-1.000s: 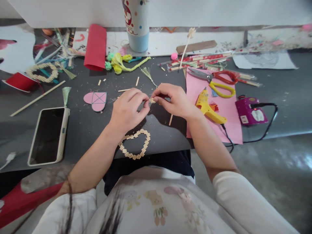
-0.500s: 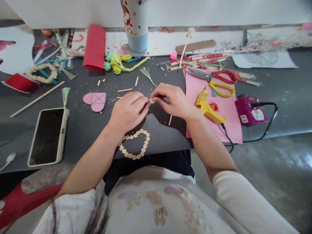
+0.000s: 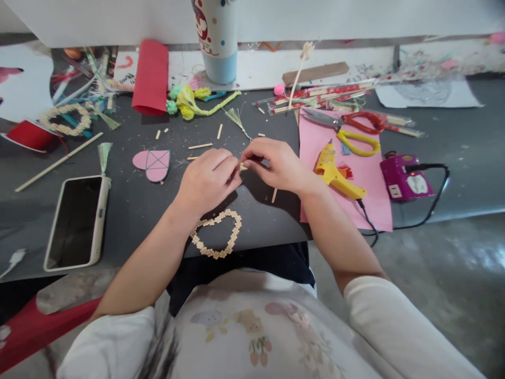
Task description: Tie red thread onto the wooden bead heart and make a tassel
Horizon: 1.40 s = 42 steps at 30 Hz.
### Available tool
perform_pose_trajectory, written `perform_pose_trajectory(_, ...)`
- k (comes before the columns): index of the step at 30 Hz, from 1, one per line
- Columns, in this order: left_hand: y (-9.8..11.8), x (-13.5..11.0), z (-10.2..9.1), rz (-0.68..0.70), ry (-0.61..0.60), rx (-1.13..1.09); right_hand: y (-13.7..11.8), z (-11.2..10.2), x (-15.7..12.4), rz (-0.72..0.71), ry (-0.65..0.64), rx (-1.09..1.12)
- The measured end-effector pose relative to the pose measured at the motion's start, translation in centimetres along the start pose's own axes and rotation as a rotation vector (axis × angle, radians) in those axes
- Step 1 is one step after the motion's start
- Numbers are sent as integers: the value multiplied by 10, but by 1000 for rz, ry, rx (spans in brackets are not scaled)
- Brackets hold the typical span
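Note:
Over the middle of the dark table, my left hand (image 3: 209,179) and my right hand (image 3: 274,164) meet at their fingertips. Both pinch a tiny pale wooden piece (image 3: 243,166); its exact shape is mostly covered by the fingers. Below the hands, near the table's front edge, lies a heart-shaped ring (image 3: 235,231) made of small pale flower-like pieces. A short wooden stick (image 3: 274,196) rests under my right hand. Several cut stick bits (image 3: 200,146) lie just beyond my left hand, and a pale tassel (image 3: 237,120) lies beyond my right.
To the right, a yellow glue gun (image 3: 335,173) and scissors (image 3: 347,126) rest on pink paper (image 3: 311,205), beside a purple power box (image 3: 406,179). A phone (image 3: 77,221) lies left, near a pink paper heart (image 3: 158,166). A tall cup (image 3: 221,63) stands at the back.
The hands stay nearly in place, with the fingers shifting slightly around the small piece. The whole view has drifted a little; nothing else on the table has visibly moved.

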<state>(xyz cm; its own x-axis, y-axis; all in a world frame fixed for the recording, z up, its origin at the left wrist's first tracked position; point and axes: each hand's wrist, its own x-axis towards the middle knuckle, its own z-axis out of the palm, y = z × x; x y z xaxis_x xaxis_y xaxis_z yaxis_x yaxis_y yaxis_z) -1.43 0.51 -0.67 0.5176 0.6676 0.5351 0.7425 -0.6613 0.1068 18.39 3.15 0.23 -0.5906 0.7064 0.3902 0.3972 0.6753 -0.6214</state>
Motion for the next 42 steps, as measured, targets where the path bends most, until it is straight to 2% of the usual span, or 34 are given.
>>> perform_pose_trajectory(5, 1, 0, -2, -31, 28, 6, -1, 1, -1, -3, 0, 20)
perform_pose_trajectory(13, 1, 0, -2, -234, 112, 25, -1, -2, 0, 23, 60, 75)
perform_pose_trajectory(17, -3, -2, 3, -237, 66, 14, -2, -4, 0, 73, 102, 169)
perform_pose_trajectory(22, -3, -2, 8, -326, -8, -15, -6, -4, 1, 122, 149, 311)
perform_pose_trajectory(27, 1, 2, 2, -379, -167, -113, -4, 0, 4, 255, 232, 565)
perform_pose_trajectory(30, 3, 4, -2, -441, -184, -222, 1, 4, 6, 327, 295, 697)
perform_pose_trajectory(34, 4, 6, 1, -512, -96, -495, 4, 7, 8, 407, 345, 769)
perform_pose_trajectory(39, 5, 8, 3, -592, 9, -845, 1, 10, 7, 430, 297, 735)
perform_pose_trajectory(42, 7, 8, 3, -672, -4, -1001, -2, 14, 7, 390, 275, 703)
